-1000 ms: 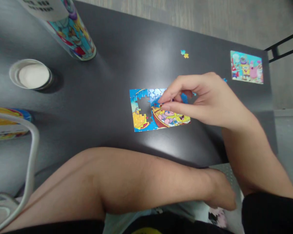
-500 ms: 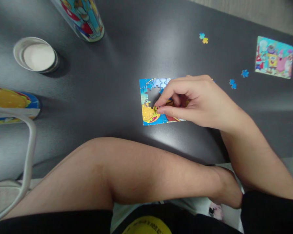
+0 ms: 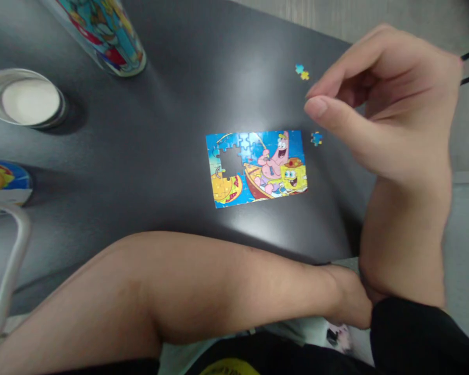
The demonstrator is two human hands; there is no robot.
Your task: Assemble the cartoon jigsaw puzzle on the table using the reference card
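A mostly assembled jigsaw puzzle (image 3: 275, 172) lies flat on the dark table (image 3: 172, 156), picturing two cartoon characters in a boat and a large burger. Its left part has a gap through which the tabletop shows. Up and to the right of it hovers my right hand (image 3: 391, 99), thumb and index fingertips brought together; no piece is visible between them. Below the fingers rests a blue puzzle piece (image 3: 316, 138), beside the puzzle's upper right corner. My left forearm lies across the front, and my left hand (image 3: 352, 302) is tucked by the right arm, its fingers hidden.
Two loose pieces, blue and yellow (image 3: 302, 72), lie behind the puzzle. At left stand an open round tin (image 3: 31, 99) with a whitish inside, a tall printed canister (image 3: 113, 47) and another burger-printed container (image 3: 3, 179). A pale cable (image 3: 15, 260) curves at lower left.
My right hand has left the puzzle, rising up and to the right. A piece now fills the lower part of the gap, beside the burger. My left arm stays in place.
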